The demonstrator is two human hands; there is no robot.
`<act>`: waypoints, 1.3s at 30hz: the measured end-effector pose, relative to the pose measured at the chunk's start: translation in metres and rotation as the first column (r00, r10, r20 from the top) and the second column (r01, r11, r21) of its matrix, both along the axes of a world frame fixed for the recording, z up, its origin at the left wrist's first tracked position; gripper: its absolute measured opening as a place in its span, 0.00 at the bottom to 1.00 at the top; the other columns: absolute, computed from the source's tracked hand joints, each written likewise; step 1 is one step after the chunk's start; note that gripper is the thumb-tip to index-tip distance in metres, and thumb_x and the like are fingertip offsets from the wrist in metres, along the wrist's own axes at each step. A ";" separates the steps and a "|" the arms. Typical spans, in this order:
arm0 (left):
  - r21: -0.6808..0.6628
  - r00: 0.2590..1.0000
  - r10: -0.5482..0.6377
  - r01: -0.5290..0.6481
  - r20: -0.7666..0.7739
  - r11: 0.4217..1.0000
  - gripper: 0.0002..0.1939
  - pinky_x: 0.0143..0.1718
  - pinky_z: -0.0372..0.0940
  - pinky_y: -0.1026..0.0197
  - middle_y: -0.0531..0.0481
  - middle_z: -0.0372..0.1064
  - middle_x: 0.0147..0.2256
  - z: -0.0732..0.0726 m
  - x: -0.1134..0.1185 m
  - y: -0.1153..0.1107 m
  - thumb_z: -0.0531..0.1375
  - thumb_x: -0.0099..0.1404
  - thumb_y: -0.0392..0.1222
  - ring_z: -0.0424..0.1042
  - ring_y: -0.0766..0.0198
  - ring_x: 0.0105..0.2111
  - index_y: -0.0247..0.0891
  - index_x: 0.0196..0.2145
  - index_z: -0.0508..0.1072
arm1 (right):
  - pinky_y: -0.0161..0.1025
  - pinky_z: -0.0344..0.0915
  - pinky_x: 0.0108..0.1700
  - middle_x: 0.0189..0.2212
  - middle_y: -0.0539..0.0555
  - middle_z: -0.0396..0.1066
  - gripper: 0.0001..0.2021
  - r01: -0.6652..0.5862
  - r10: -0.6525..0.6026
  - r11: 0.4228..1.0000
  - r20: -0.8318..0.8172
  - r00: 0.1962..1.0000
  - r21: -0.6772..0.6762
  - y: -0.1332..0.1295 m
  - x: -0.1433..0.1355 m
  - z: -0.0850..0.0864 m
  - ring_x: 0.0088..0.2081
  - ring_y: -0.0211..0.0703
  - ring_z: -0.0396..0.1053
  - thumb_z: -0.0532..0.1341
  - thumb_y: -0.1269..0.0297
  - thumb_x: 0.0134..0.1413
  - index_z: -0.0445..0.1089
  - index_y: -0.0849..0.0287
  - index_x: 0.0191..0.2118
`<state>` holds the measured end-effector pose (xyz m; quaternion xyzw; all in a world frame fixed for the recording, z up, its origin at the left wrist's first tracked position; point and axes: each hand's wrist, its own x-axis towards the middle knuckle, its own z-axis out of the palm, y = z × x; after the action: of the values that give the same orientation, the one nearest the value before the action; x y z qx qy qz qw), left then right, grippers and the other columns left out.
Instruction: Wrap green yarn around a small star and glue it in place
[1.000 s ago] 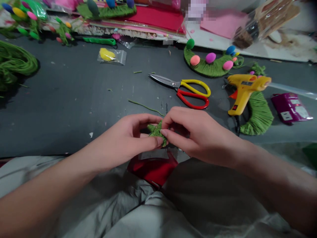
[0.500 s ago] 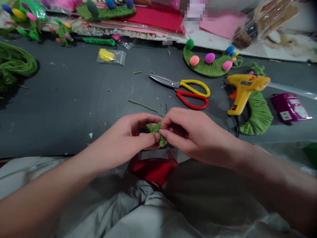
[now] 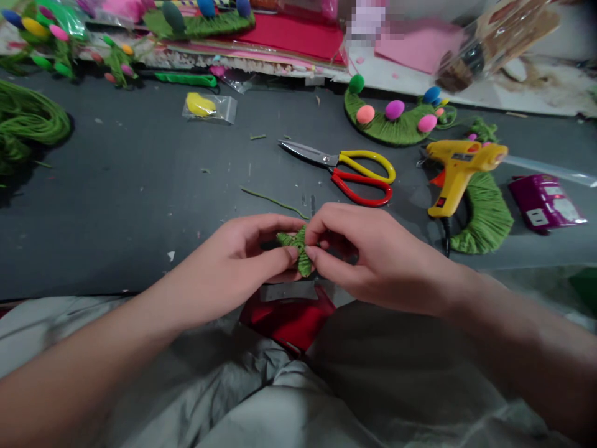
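A small star-shaped piece wrapped in green yarn is held between both hands near the table's front edge. My left hand grips it from the left, thumb on its face and fingers behind. On its right side, the thumb and forefinger of my right hand pinch the star; the other fingers are curled. Just beyond the hands lie a loose strand of green yarn and scissors with one yellow and one red handle.
A yellow glue gun rests by a green wrapped crescent and a purple packet. Behind are a crescent with colored balls and a bagged yellow piece. Green yarn lies far left.
My left thumb has drawn back slightly to the left, and more of the star's face shows. The right fingertips have shifted slightly right.
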<state>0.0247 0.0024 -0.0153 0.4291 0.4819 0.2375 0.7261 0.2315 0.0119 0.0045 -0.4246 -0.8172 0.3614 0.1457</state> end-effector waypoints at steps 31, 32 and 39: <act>0.047 0.998 -0.031 0.034 -0.052 0.998 0.21 0.42 0.77 0.61 0.51 0.78 0.48 -0.001 0.000 -0.001 0.68 0.63 0.43 0.79 0.60 0.41 0.46 0.54 0.77 | 0.33 0.54 0.33 0.28 0.46 0.65 0.02 0.014 -0.013 1.000 -0.033 0.999 0.027 -0.001 -0.001 -0.003 0.30 0.33 0.58 0.59 0.73 0.56 0.68 0.60 0.34; 0.038 0.999 -0.021 0.022 -0.042 0.999 0.20 0.42 0.78 0.61 0.51 0.78 0.48 0.000 0.001 -0.001 0.68 0.63 0.43 0.80 0.60 0.41 0.46 0.54 0.78 | 0.33 0.54 0.33 0.28 0.46 0.65 0.02 0.013 -0.012 1.000 -0.036 0.999 0.028 -0.001 -0.001 -0.003 0.30 0.33 0.58 0.59 0.73 0.56 0.68 0.60 0.34; 0.024 1.000 0.005 -0.005 0.002 1.000 0.19 0.43 0.78 0.62 0.53 0.79 0.47 0.001 0.002 -0.001 0.67 0.62 0.37 0.80 0.59 0.42 0.45 0.51 0.79 | 0.33 0.54 0.32 0.28 0.45 0.64 0.03 0.009 -0.007 1.000 -0.043 0.999 0.030 -0.002 0.000 -0.003 0.29 0.32 0.57 0.59 0.73 0.56 0.68 0.60 0.34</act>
<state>0.0267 0.0018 -0.0143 0.4365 0.4795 0.2453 0.7207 0.2313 0.0104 0.0011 -0.4177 -0.8176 0.3574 0.1711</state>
